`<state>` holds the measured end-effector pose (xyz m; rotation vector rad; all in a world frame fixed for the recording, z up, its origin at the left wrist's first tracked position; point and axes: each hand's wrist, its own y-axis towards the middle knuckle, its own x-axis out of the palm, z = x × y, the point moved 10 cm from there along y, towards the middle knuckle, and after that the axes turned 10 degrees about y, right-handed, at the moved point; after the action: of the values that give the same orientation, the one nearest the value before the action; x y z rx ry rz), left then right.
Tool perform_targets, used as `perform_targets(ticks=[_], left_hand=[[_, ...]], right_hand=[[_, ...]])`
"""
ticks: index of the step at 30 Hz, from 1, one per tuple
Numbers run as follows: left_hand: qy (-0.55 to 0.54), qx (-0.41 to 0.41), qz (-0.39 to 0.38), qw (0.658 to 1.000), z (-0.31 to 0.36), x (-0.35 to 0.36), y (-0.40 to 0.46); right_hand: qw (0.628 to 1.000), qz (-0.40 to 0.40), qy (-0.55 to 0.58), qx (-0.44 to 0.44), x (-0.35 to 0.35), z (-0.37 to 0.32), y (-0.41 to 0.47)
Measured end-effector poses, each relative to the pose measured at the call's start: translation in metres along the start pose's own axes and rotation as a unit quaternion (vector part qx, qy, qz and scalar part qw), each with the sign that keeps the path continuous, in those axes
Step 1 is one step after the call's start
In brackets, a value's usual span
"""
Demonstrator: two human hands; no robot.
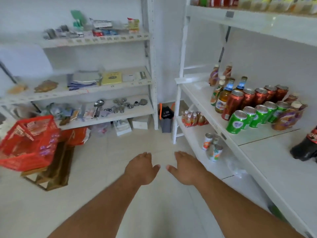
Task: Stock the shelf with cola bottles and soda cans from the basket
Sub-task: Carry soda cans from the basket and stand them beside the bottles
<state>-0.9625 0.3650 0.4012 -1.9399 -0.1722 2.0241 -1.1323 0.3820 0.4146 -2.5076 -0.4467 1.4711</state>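
Note:
A red plastic basket (29, 143) sits at the left on a low wooden stand (51, 174). On the white shelf (267, 152) at the right stand a row of red soda cans (255, 98), a row of green soda cans (253, 117), several glass bottles (223, 93) and a dark cola bottle (307, 148) at the right edge. My left hand (142, 167) and my right hand (187, 169) hover side by side over the floor, palms down, fingers loosely apart, holding nothing. What lies inside the basket is too blurred to tell.
A lower shelf on the right carries small bottles (193, 119) and a few white cans (212, 148). A second white rack (103, 114) at the back left holds hardware and paper goods. A dark bag (166, 119) stands in the corner. Boxes lie on the tiled floor (120, 169).

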Motion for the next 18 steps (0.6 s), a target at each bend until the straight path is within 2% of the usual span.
perform_targets(ticks=[7,13,18], left_hand=[[-0.041,-0.123,0.01,0.992,-0.167,0.003,-0.026],[-0.091,-0.224,0.012,0.97,-0.314,0.011,-0.06],[-0.132,-0.293,0.014,0.947,-0.397,0.017,-0.084]], right_hand=[[0.992,-0.072,-0.04,-0.098,0.076,-0.149,0.071],[0.976,-0.113,-0.075,-0.172,0.139,-0.285,0.107],[0.961,-0.146,-0.098,-0.215,0.18,-0.364,0.128]])
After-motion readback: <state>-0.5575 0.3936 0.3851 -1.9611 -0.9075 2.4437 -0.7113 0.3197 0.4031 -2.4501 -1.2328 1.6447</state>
